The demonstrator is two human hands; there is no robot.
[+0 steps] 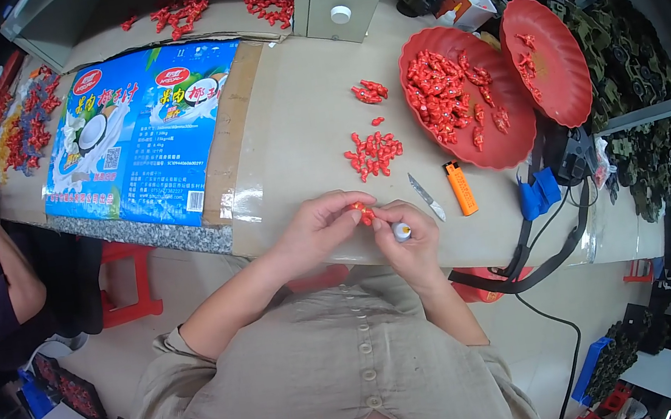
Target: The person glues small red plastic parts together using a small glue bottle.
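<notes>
My left hand (315,231) is closed, pinching a small red plastic figure (365,213) between thumb and fingertips above the table's near edge. Against the figure's other side rest the fingers of my right hand (419,256). The right hand is closed around a white pen-like tube (402,233), its rounded end facing up. Just beyond the hands lie a cluster of loose red figures (376,155) and a smaller heap (370,91). A small knife blade (426,197) and an orange lighter (460,188) lie to the right of them.
Two scalloped red trays (474,157) (571,103) hold more figures at right. A blue-wrapped bundle (539,194) and black straps (521,248) lie near the edge. Blue printed cardboard (142,142) covers the left side. Another person's arm (7,255) is at far left.
</notes>
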